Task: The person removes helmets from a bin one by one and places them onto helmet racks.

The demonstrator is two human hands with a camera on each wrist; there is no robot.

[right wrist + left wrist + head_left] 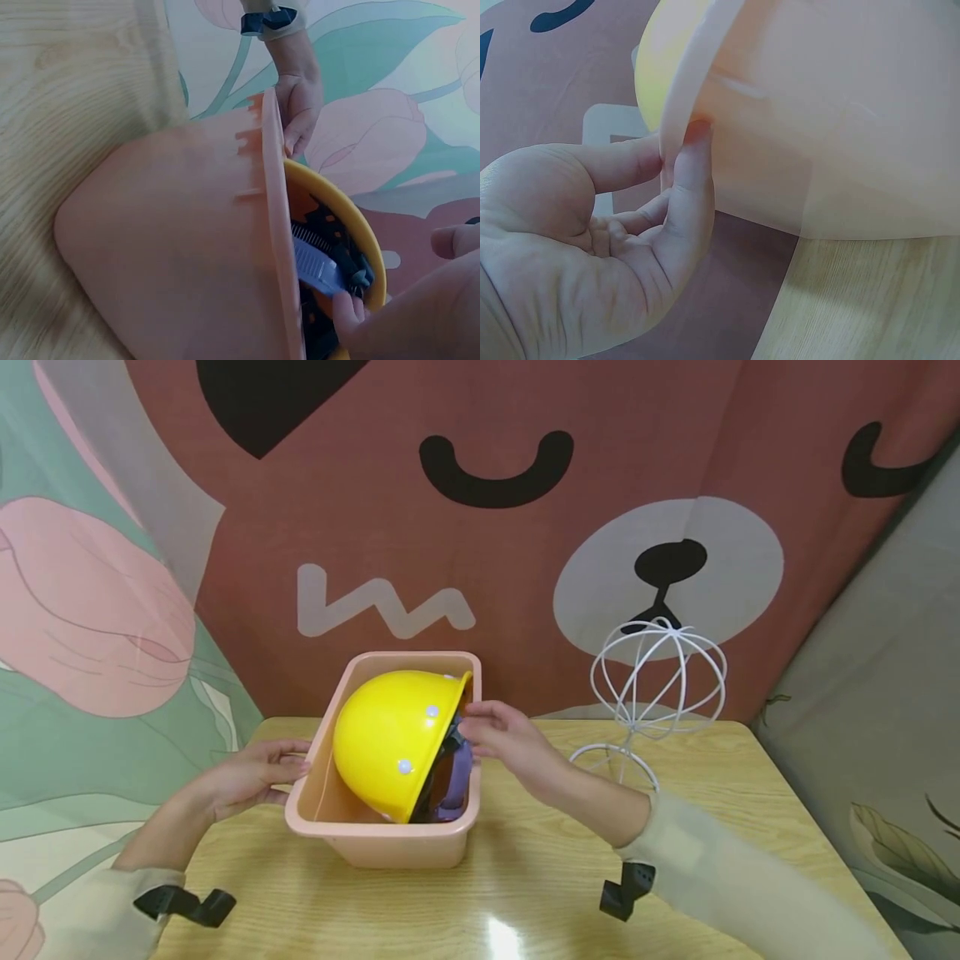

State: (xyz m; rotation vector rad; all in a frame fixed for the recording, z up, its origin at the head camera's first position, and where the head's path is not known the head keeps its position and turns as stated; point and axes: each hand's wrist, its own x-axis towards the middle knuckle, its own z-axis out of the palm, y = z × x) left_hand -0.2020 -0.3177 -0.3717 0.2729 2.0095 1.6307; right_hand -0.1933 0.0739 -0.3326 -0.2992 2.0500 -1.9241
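A yellow hard hat [390,735] lies on its side in a pink plastic bin [397,845], its hollow side turned to the right. Dark harness parts and a purple-grey strap [319,268] show inside the hat. My left hand [262,772] pinches the bin's left rim; the left wrist view has the thumb and fingers of that hand [607,232] on either side of the rim. At the right rim, my right hand [517,747] reaches to the hat's open side. Its fingers are relaxed, with one fingertip [349,315] at the harness.
A white wire stand [660,685] with a round cage top stands on the wooden table [675,877], behind my right forearm. A printed cloth [510,568] hangs at the table's back edge. Each wrist wears a black mount [630,889].
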